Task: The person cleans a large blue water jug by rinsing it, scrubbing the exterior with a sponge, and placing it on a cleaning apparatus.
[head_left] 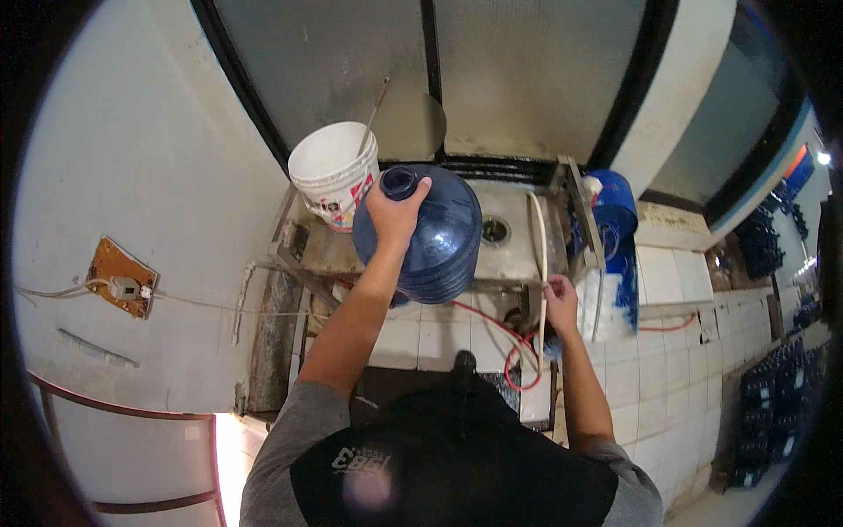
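Far left, a brown socket board (109,258) is fixed to the wall. A white bucket (320,162) bearing a leaning rod (376,110) stands on the metal counter (520,260). The left hand (394,211) is closed about the neck of the blue jug (446,233), whose body obscures the counter's middle; whether its base rests there is hidden. Right of it lies the drain (495,230). The right hand (561,306) pinches a pale hose (541,237) beside a blue drum (612,211); dark stacks (776,400) blur far right.
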Demonstrator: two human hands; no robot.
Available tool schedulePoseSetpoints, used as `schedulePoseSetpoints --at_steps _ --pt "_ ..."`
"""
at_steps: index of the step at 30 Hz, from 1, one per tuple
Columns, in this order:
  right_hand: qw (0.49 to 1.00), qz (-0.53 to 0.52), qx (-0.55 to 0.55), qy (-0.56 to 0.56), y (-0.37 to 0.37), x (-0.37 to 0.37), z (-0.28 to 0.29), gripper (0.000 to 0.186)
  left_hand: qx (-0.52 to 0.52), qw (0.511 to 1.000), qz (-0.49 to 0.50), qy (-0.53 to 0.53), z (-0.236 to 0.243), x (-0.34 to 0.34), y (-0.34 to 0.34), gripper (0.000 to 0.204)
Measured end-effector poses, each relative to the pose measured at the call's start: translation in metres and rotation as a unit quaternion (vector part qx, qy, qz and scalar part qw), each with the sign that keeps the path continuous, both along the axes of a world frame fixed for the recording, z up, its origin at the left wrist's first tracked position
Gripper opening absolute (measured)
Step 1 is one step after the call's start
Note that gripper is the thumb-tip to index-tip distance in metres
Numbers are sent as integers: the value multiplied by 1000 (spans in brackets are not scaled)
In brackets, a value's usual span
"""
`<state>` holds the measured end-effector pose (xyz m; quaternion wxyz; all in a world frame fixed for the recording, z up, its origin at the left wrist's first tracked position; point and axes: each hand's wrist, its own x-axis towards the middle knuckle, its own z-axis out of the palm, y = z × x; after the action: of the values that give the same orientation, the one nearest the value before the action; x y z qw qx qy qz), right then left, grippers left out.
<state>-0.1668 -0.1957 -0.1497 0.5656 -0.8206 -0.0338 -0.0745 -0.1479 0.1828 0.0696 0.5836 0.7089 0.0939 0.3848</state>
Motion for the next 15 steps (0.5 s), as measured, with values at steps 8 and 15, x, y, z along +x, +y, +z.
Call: schedulePoseSetpoints --at_steps 8,15 --pt "949 -142 -213 184 -20 263 -97 62 65 996 47 33 -27 153 -11 39" --pt "912 54 109 391 7 293 -84 94 83 990 97 66 -28 191 28 41"
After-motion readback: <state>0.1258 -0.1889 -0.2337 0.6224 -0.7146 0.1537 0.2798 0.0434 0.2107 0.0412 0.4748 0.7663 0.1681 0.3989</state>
